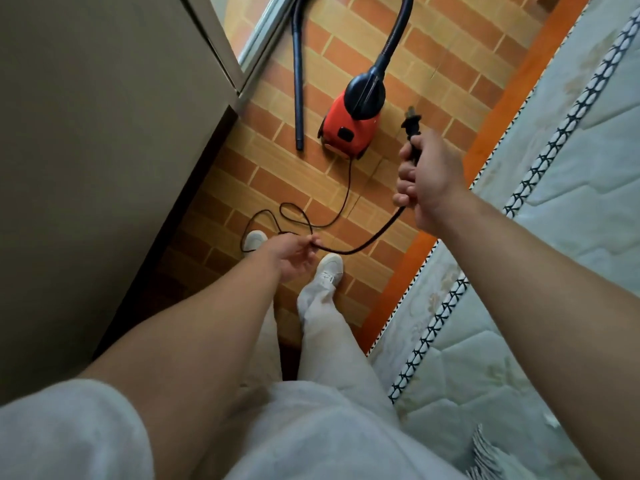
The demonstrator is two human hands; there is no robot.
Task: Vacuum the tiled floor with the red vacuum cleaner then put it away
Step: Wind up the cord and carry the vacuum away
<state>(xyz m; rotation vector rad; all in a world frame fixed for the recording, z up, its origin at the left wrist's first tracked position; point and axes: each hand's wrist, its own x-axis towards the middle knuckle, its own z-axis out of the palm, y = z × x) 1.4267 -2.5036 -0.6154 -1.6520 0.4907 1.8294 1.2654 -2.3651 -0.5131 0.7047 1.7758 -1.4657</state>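
Red vacuum cleaner (349, 124) — beyond both hands

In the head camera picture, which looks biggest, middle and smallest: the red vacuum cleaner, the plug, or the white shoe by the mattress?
1. Red vacuum cleaner
2. White shoe
3. Plug

The plug is held nearer the camera, yet it looks smallest.

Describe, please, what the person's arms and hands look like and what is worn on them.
Both forearms are bare to the left hand and right hand, with no gloves, watch or rings visible. A short, pale grey-white sleeve covers the left upper arm.
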